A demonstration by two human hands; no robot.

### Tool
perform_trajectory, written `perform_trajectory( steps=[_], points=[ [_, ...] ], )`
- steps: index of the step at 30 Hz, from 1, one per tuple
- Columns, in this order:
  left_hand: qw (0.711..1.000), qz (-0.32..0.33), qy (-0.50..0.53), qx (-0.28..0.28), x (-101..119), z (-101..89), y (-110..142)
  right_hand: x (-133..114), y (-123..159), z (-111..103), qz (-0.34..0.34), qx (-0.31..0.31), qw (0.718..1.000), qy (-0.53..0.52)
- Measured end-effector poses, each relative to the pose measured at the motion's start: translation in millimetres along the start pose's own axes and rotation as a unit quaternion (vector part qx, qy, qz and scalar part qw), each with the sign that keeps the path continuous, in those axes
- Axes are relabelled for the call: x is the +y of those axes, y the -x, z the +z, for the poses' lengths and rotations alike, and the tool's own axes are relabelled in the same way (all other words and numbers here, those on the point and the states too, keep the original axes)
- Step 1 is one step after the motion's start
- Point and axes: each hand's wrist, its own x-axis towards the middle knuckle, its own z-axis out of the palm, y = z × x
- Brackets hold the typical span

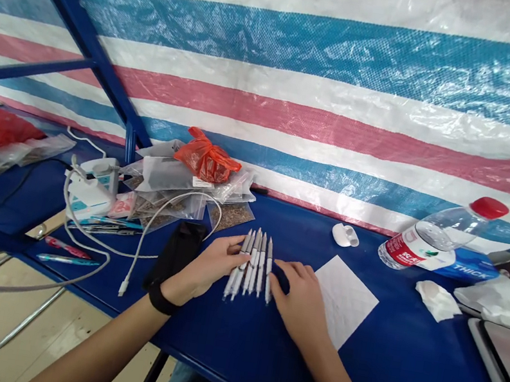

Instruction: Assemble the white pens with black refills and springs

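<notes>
Several white pens with grey tips (255, 266) lie side by side on the blue table, tips pointing away from me. My left hand (215, 261) is at the left side of the row, its thumb over the nearest pens and its fingers curled against them; a black band is on that wrist. On the other side, my right hand (301, 293) rests with bent fingers apart, its thumb beside the rightmost pen. Whether that thumb touches the pen I cannot tell. A white paper sheet (347, 298) lies right of my right hand, and a black phone (179, 250) left of my left hand.
A white cable (145, 231) loops across the left side near coloured pens (67, 247). Clear bags (231, 215) and a red plastic bag (209, 157) sit at the back. On the right stand a red-capped bottle (427, 239), an earbud case (345, 235) and a crumpled tissue (437, 301).
</notes>
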Motion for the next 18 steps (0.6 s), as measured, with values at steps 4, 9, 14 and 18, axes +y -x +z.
perform_trajectory(
  steps=[4,9,14,18],
  points=[
    [0.992,0.093,-0.018,0.082,-17,0.0,10,-9,10,10,-0.077,0.003,0.995,0.065],
    [0.853,0.237,-0.323,0.335,-42,-14.5,27,-10,12,9,-0.096,0.015,0.993,0.070],
    [0.681,0.063,-0.562,0.466,-55,-31.7,29,-8,12,7,-0.111,0.005,0.992,0.063],
    [0.656,0.003,-0.603,0.454,-49,-37.1,17,-8,11,9,-0.101,0.013,0.993,0.052]
  ],
)
